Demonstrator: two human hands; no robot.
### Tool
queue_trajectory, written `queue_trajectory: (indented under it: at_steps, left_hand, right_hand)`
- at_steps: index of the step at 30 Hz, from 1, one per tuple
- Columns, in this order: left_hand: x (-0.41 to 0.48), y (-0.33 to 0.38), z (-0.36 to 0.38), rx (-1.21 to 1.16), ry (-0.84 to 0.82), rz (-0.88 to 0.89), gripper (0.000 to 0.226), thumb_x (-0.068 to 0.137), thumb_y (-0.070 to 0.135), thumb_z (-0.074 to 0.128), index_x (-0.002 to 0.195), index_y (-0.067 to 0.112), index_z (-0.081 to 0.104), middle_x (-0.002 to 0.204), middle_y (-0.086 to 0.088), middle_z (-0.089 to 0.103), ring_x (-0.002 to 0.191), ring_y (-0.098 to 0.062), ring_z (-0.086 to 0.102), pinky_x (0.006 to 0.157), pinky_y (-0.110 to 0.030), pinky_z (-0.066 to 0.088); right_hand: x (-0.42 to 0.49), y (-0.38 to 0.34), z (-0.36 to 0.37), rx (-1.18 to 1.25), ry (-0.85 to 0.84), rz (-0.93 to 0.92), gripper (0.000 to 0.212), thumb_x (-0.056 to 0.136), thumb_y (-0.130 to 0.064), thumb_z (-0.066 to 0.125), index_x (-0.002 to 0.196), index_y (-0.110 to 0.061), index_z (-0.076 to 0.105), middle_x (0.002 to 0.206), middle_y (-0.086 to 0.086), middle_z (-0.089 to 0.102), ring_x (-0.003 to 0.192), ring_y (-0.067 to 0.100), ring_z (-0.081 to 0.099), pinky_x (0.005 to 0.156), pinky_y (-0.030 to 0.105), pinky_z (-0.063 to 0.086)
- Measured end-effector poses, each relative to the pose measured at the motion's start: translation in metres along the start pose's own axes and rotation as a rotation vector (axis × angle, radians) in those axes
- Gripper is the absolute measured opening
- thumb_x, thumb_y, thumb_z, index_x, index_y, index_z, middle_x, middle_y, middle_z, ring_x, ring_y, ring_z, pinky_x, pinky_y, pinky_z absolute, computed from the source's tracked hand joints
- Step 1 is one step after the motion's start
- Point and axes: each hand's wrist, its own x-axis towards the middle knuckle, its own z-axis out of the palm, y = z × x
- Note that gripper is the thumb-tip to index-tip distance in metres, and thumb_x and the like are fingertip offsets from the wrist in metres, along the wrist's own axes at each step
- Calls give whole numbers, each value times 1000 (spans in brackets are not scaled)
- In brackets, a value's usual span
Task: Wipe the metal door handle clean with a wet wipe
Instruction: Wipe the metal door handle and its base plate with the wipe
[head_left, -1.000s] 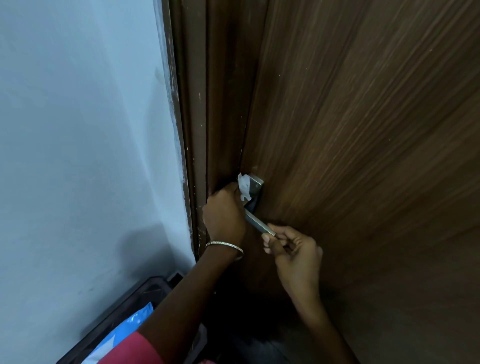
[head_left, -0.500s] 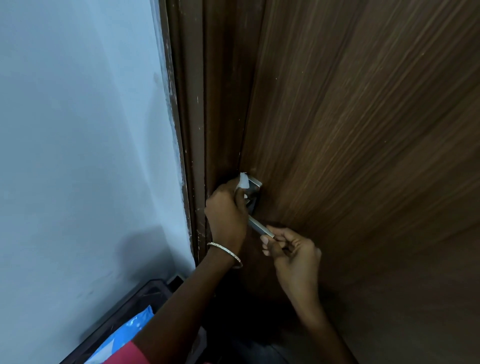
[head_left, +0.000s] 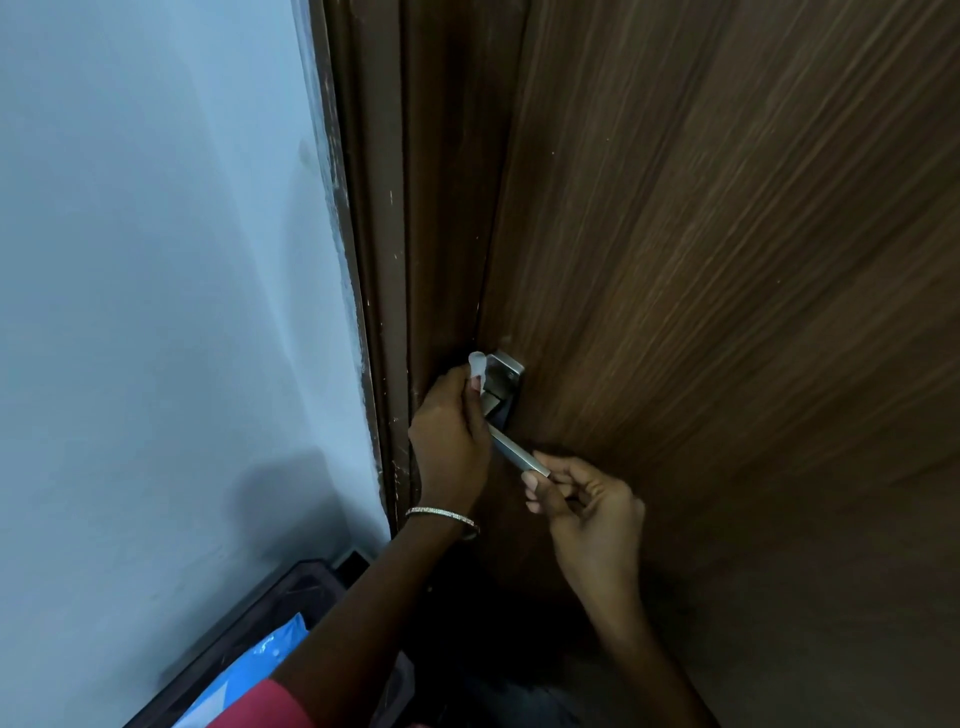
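Observation:
A metal lever door handle (head_left: 514, 451) with a square plate (head_left: 505, 378) is mounted low on the brown wooden door (head_left: 727, 312). My left hand (head_left: 451, 441), with a bracelet on the wrist, pinches a small white wet wipe (head_left: 477, 366) and presses it against the left edge of the plate. My right hand (head_left: 587, 512) grips the free end of the lever between fingers and thumb. The lever's middle shows between the two hands; most of the wipe is hidden in my fingers.
The dark door frame (head_left: 384, 260) runs down the left of the door, beside a pale blue wall (head_left: 156, 312). At the bottom left stands a dark bin (head_left: 270, 618) with a blue plastic pack (head_left: 260, 660) inside.
The wipe looked larger and spread over the plate's top a second ago; now it is bunched smaller at the plate's left edge. My right hand stays on the lever's end.

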Motion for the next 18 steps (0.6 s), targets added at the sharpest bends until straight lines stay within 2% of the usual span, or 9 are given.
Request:
queue_trajectory:
  at_steps: [4,7,9,11,13,16,18]
  left_hand:
    - [-13,-8,5,-110,-55,-62,35,104,30,35,108,11,64,98,-1,68,87,-12,62,72,-24,45]
    - [-27,-16,8,-197,-95,-173,38,106,34,31,92,15,62,85,3,63,80,-9,59,70,-25,41]
    - [-36,-21,10,-355,-123,-367,43,105,40,33,91,12,63,88,-5,68,86,-17,65,77,-34,49]
    - [-38,-20,11,-625,-115,-652,51,101,48,36,110,9,67,110,-12,71,106,-23,66,95,-44,52]
    - [-35,-19,13,-865,-72,-863,47,102,42,40,123,6,63,125,-14,66,117,-26,63,99,-43,52]
    - [-29,-18,19,-1082,-52,-1035,36,98,13,45,124,-6,59,124,-23,64,122,-41,57,104,-50,47]
    - [-28,-18,19,-1187,-64,-1126,34,95,5,45,125,-7,59,121,-23,65,124,-42,55,106,-48,46]
  right_hand:
    - [-1,0,0,12,2,7,25,86,-13,77,102,-31,75,82,-15,77,70,1,74,67,16,59]
    - [-1,0,1,-5,11,0,23,86,-14,77,104,-28,76,82,-15,77,70,0,74,67,17,59]
    - [-1,0,1,-16,15,-3,23,87,-14,76,107,-24,76,84,-16,77,71,-1,74,68,18,60]
    - [-1,1,2,-25,19,-6,23,87,-15,76,109,-23,76,85,-17,76,71,-1,73,68,19,61]
    - [-1,1,2,-26,23,-5,23,86,-16,76,109,-23,76,85,-18,76,72,-1,74,68,22,62]
    - [-2,2,2,-25,32,-8,23,87,-16,76,109,-24,75,85,-18,76,71,1,74,68,23,62]
    - [-3,2,3,-15,35,-10,23,87,-17,75,109,-25,75,86,-17,76,72,1,75,68,23,62]
